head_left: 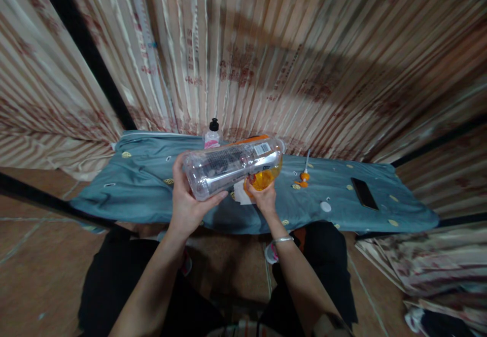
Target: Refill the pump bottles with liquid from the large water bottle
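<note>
My left hand [185, 195] is wrapped round the base end of a large clear plastic bottle [232, 167] with a printed label and barcode. The bottle lies tilted almost level, its neck pointing right. Just below that neck, my right hand [265, 198] grips a smaller see-through bottle with amber-orange liquid [263, 178]. The clear bottle partly hides the smaller one, and I cannot tell whether their mouths touch. White paper [242, 194] shows beside my right hand. To the right lie an orange pump top with its tube [304, 176] and a round white cap [325, 206].
A blue-green cloth [144, 174] with yellow patterns covers the narrow surface before me. A small bottle with a black top [213, 136] stands at the back, and a dark phone [364, 193] lies right. Pleated curtains [258, 32] hang close behind; dark poles [87, 47] frame the sides.
</note>
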{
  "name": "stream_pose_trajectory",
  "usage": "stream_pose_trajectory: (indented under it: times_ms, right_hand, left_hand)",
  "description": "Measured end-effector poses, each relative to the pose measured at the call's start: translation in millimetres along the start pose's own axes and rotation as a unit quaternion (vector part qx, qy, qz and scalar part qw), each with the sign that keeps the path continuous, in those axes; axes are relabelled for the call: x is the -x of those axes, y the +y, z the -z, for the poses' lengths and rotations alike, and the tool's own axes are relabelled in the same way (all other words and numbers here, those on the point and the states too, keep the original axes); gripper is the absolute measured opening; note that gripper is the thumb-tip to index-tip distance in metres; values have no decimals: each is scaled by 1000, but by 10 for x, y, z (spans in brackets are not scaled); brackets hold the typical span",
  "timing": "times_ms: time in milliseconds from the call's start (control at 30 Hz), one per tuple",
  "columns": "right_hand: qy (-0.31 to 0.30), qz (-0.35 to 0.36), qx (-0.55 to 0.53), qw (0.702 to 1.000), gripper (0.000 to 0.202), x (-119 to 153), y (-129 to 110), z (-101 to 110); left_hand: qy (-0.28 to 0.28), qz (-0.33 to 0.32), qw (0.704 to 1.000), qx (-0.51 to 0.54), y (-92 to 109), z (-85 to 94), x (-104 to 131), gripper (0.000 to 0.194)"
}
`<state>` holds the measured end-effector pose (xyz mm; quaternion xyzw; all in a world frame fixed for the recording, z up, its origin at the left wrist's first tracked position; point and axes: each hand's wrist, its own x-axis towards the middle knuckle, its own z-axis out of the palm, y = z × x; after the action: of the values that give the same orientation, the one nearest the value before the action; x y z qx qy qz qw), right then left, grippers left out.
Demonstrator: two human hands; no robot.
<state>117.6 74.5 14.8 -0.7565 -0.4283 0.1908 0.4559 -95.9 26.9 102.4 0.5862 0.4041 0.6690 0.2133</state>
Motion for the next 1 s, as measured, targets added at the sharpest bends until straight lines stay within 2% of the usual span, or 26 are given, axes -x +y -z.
stream_pose_trajectory:
  times_ms: [467, 700, 1000]
  right_hand:
    - [4, -14, 22, 1000, 83, 17, -45, 9]
    - [9, 7, 15, 1000, 79, 2, 4, -8]
    - [2, 2, 15, 1000, 79, 1, -5, 11]
  left_hand:
    - [-1, -8, 1000, -10, -6, 9, -2, 100]
    - [3, -8, 1000, 7, -13, 3, -2, 101]
    - [3, -7, 1000, 5, -17, 6, 5, 99]
